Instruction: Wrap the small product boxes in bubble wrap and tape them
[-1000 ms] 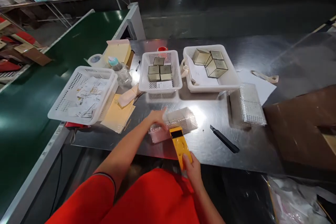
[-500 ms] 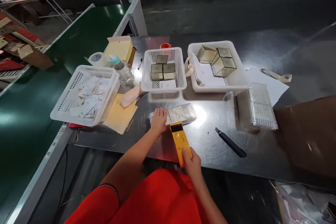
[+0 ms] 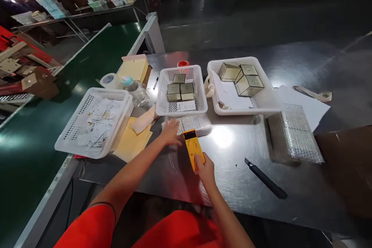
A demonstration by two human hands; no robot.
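My left hand [image 3: 171, 132] rests with fingers spread on the left end of a bubble-wrapped package [image 3: 196, 124], which lies against the front of the middle white basket [image 3: 161, 105]. In my right hand [image 3: 205, 167] is a yellow handheld tool [image 3: 193, 148] with a dark window at its far end, gripped at the near end. That far end is close to the package's front edge; whether they touch I cannot tell. Several gold-and-white boxes [image 3: 187, 91] and a printed slip [image 3: 186, 105] are in the middle basket.
A black cutter [image 3: 266, 178] lies at the right, near a stack of bubble-wrapped packages [image 3: 300, 133]. The right white tray [image 3: 261, 105] holds boxes and papers. A left basket [image 3: 69, 145] holds slips, beside yellow envelopes [image 3: 130, 137]. A green conveyor [image 3: 37, 139] runs along the left.
The package has been shifted forward, up against the middle basket, with my left hand on it. The yellow tool in my right hand has moved slightly left. The camera view has tilted up.
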